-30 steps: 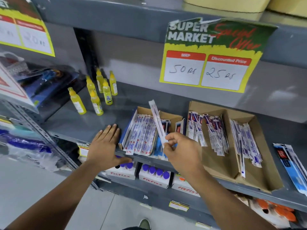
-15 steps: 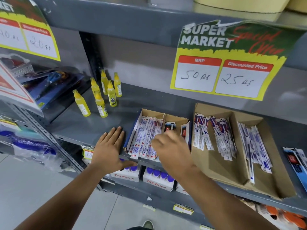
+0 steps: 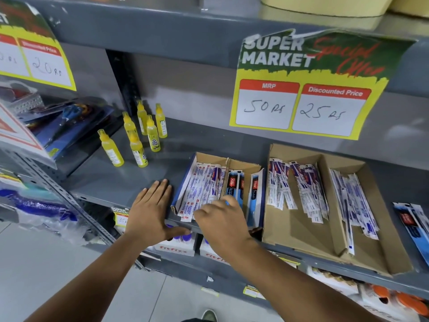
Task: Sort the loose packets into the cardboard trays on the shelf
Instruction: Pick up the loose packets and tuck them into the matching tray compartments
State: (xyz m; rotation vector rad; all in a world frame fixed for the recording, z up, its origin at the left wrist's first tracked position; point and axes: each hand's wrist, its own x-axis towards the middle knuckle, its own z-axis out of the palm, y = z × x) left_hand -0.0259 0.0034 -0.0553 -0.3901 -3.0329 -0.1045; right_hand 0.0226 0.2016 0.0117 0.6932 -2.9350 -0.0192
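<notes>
A small cardboard tray (image 3: 243, 165) stands on the grey shelf, with white packets (image 3: 199, 184) in its left compartment and blue packets (image 3: 234, 182) in its right one. My right hand (image 3: 222, 224) lies over the tray's front end, fingers curled down onto the packet ends; what the fingers grip is hidden. My left hand (image 3: 151, 210) rests flat and spread on the shelf, right beside the tray's left wall. A larger tray (image 3: 299, 228) to the right holds two groups of white packets (image 3: 308, 182). Loose blue packets (image 3: 415, 224) lie on the shelf at the far right.
Several yellow glue bottles (image 3: 139, 135) stand upright at the back left of the shelf. A yellow price sign (image 3: 301, 89) hangs from the shelf above. White boxes (image 3: 174, 248) sit on the lower shelf under my hands.
My right hand held a long white packet upright above the small tray, then lowered it into the tray; now the hand rests at the tray's front. The left hand stayed put.
</notes>
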